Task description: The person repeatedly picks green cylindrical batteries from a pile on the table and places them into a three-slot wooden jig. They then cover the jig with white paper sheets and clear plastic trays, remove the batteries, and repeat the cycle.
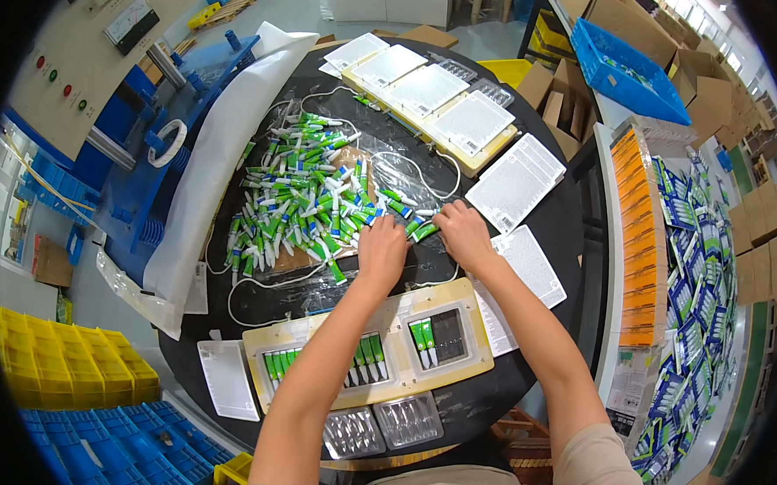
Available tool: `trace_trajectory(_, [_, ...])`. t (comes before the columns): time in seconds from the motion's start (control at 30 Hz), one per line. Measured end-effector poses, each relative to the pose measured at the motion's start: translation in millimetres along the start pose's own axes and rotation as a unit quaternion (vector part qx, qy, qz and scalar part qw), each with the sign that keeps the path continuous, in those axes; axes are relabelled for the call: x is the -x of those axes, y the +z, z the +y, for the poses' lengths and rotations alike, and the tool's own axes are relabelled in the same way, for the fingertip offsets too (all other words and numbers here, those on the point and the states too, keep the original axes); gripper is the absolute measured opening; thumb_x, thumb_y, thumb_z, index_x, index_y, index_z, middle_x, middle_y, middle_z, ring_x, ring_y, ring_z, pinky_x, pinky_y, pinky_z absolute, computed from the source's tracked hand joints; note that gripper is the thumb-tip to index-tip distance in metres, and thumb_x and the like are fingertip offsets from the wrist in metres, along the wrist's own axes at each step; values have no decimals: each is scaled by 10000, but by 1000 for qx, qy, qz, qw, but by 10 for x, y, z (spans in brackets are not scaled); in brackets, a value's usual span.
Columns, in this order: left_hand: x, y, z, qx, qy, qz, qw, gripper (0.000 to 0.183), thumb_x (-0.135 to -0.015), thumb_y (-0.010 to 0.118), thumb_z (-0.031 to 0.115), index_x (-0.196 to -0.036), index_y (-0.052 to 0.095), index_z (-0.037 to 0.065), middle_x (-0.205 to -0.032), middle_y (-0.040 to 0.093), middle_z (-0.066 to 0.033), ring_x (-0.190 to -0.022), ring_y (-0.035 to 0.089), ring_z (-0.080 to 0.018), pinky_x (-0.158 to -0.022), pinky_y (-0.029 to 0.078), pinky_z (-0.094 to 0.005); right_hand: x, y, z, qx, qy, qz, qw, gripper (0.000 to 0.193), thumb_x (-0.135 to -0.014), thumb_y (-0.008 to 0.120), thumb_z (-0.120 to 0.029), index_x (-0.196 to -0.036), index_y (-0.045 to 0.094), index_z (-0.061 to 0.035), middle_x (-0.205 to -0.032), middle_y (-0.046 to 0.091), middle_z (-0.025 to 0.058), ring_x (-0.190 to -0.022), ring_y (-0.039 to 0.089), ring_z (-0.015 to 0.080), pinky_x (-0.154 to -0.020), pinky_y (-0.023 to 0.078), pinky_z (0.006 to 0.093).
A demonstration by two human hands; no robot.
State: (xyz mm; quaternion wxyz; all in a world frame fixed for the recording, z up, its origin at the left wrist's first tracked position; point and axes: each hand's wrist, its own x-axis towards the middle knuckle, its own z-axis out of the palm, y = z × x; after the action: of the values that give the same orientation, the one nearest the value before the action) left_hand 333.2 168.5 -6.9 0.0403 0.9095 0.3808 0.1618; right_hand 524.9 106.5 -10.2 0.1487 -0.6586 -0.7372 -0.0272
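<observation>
Beside the right-hand edge of the heap of green-and-white tubes (299, 194), on the round black table (565, 234), a loose green tube (423, 232) is bracketed by two hands. Its long axis is laid mostly crosswise, with the right end slanted a little away from the person. The left end is flanked by the left hand (384, 251), the other by the right hand (466, 236), whose fingertips are the nearer, set just beside it. Both hands are held palm down with fingers bent and only slightly parted; whether anything is pinched cannot be told, since the fingertip undersides are hidden.

Toward the person, below both hands, the cream frame (480, 344) is placed. Inside its right window, two seated tubes (424, 341) are lined up at the left, white ends pointed toward the person, and bare dark slots (451, 334) are left on the right. Between the loose tube's crosswise lie and that near-lengthwise row, roughly a quarter turn is judged to be needed for a match. Part of the frame is covered by the left forearm (325, 353).
</observation>
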Motion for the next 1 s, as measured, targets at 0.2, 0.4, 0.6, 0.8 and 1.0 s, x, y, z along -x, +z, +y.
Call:
trace_trajectory(0.2, [114,-183,-24,41,-10,37,998,129,-862,753,183,-906,725,65,-887,708,-103,-892,673,-303,-800,497,-439,510,-370,-25,-73,24,123,989,141,-824,681,-32,-963,700,-40,-947,645,86,-954,627,299,-821,517,401])
trace_trajectory(0.4, [1129,-676,755,326,-56,145,933,172,-801,769,-14,-950,753,71,-880,688,-103,-763,671,-264,-684,549,-367,1770,-863,-687,-215,138,195,947,161,-819,782,9,-972,743,-22,-938,691,130,-787,695,295,-670,567,372])
trace_trajectory(0.6, [1701,-536,1079,179,155,99,967,290,-794,730,6,-1084,739,-11,-972,672,-108,-860,677,-283,-756,551,-399,2062,-627,-1069,-172,36,195,965,254,-771,787,48,-1018,730,44,-929,684,127,-783,685,286,-656,561,358])
trace_trajectory(0.8, [1802,-329,1092,146,118,98,977,344,-822,730,93,-1148,708,-16,-1038,659,-112,-913,662,-277,-856,535,-416,1903,-485,-1099,-155,25,204,966,259,-780,792,2,-1029,730,30,-946,679,117,-800,667,282,-671,536,370])
trace_trajectory(1.0, [1863,-357,1082,137,84,48,986,420,-848,785,243,-1203,701,35,-1140,672,-97,-1081,641,-262,-1023,456,-474,1883,-495,-1110,-161,45,113,980,223,-815,754,-63,-1026,723,-1,-997,680,88,-881,648,284,-813,503,412])
